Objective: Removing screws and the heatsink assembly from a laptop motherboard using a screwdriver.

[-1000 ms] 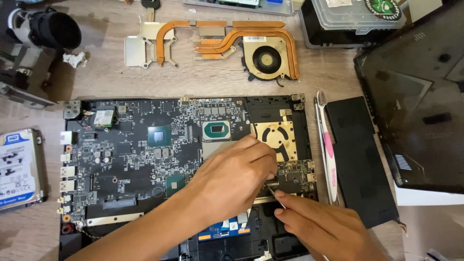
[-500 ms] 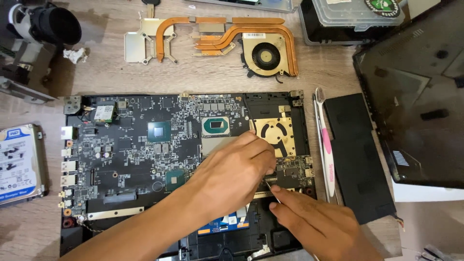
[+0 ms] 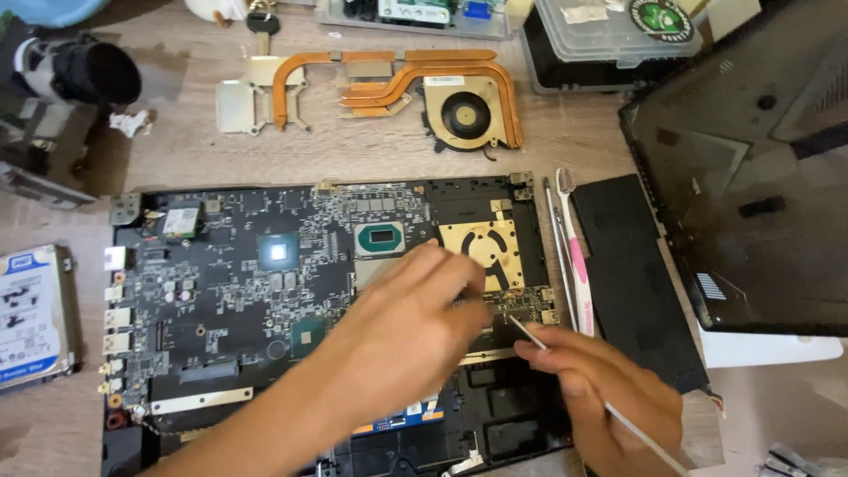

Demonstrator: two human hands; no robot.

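An opened laptop base with its dark motherboard [image 3: 238, 291] lies on the wooden table. My left hand [image 3: 411, 318] reaches across the board, fingertips pressed down near the gold fan cutout [image 3: 481, 252]. My right hand [image 3: 601, 389] grips a thin silver rod-like tool [image 3: 530, 336], whose tip touches the board's right edge just beside my left fingertips. What lies under my left fingers is hidden.
A copper heat pipe with fan [image 3: 415, 93] lies behind the laptop. A hard drive [image 3: 31, 314] sits at the left. A pink toothbrush [image 3: 574, 256], a black battery [image 3: 632, 274] and a dark laptop cover [image 3: 751, 177] are at the right. A clear plastic box [image 3: 609, 31] stands at the back.
My right hand has drawn back a little to the right, and the thin tool now shows clearly between the hands. The left hand stays on the board.
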